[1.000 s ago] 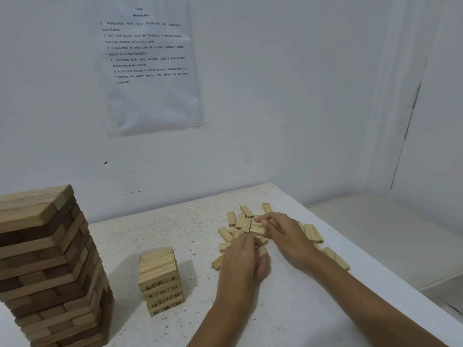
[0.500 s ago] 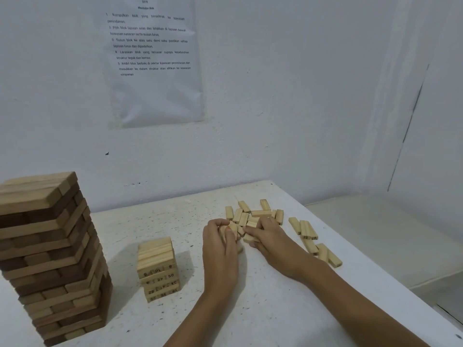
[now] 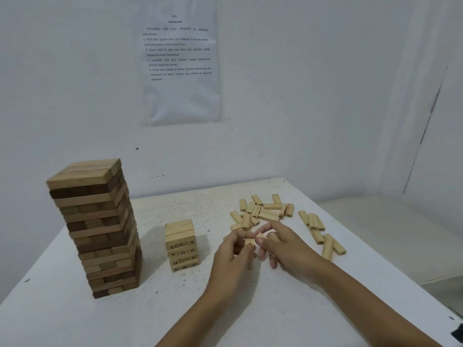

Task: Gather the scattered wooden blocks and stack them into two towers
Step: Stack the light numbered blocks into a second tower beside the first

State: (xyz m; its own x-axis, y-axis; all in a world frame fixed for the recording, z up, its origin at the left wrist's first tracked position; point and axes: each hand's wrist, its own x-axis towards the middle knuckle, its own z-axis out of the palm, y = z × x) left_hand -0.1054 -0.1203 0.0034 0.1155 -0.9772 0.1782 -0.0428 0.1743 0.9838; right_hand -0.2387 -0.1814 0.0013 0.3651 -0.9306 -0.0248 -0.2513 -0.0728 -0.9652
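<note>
**Counter holdings: two towers, loose blocks, two hands at work**

- Counter (image 3: 105,321): white, speckled top, set against a white wall.
- Tall tower (image 3: 95,229): left side of the counter, built of mixed dark and light wooden blocks in crossed layers, upright.
- Short tower (image 3: 181,246): light numbered blocks, a few layers high, standing just right of the tall tower and apart from it.
- Scattered blocks, main heap (image 3: 263,211): lying loose and partly overlapping at the far middle of the counter, just beyond the hands.
- Scattered blocks, side group (image 3: 318,231): a loose line toward the right edge, near the right forearm.
- Left hand (image 3: 233,256): raised between the short tower and the heap; grip clamped, fingers curled round an upright block (image 3: 249,254) that stands on end in the fist.
- Right hand (image 3: 288,249): directly beside the left hand, fingertips meeting it; grip closed, thumb and fingers pinching a second block (image 3: 261,237), forefinger stretched toward the heap. Some blur here.
- Printed sheet (image 3: 181,63): fixed to the wall above the counter; text too small to read.
</note>
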